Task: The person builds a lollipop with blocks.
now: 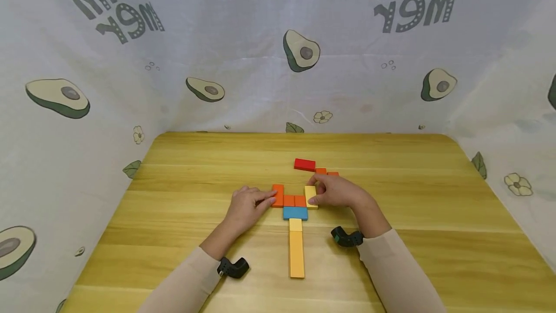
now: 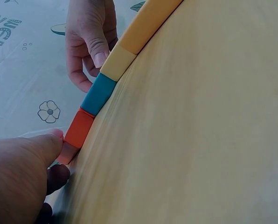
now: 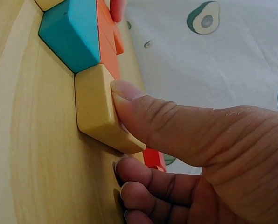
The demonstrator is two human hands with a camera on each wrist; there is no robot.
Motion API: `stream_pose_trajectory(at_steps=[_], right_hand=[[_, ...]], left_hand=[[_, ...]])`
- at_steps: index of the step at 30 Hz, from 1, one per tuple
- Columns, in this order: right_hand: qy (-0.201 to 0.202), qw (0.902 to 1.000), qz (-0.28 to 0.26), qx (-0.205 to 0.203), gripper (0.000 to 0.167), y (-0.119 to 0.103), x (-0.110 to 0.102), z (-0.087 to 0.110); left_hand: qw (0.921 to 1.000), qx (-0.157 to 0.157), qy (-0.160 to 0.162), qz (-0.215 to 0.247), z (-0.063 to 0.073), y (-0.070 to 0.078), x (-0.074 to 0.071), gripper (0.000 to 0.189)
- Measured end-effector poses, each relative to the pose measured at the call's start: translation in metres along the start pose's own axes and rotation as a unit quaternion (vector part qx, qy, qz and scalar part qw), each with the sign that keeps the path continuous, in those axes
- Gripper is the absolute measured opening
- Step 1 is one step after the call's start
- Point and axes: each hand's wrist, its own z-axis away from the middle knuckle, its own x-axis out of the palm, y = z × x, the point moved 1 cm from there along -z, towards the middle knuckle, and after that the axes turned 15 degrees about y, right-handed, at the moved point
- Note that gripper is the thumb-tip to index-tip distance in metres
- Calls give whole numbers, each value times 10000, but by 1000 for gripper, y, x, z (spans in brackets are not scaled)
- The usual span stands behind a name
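In the head view, my right hand (image 1: 340, 191) pinches a pale yellow block (image 1: 311, 197) lengthwise, thumb on its near end and index finger at its far end. The right wrist view shows the thumb pressed on this yellow block (image 3: 94, 102), which touches the blue block (image 3: 69, 35). My left hand (image 1: 246, 205) rests its index fingertip and thumb against an upright-laid orange block (image 1: 278, 195). Two small orange blocks (image 1: 294, 200) lie between the orange and yellow ones. Below them, a blue block (image 1: 295, 213), a small pale yellow block (image 1: 296, 225) and a long yellow-orange block (image 1: 297, 255) form a column.
Beyond the right hand lie a red block (image 1: 305, 164) and two orange blocks (image 1: 320, 171), partly hidden by that hand. A wood-grain table (image 1: 195, 168) carries everything. A printed cloth (image 1: 247, 62) hangs behind. Black wrist devices (image 1: 234, 268) sit on both wrists.
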Motion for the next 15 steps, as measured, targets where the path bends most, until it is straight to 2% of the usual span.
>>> stream_pose_trajectory(at_steps=[15], right_hand=[[-17,9999,119,62,43,-2,-2,-1]], left_hand=[[9998,5,113,152,0,0,-1,28]])
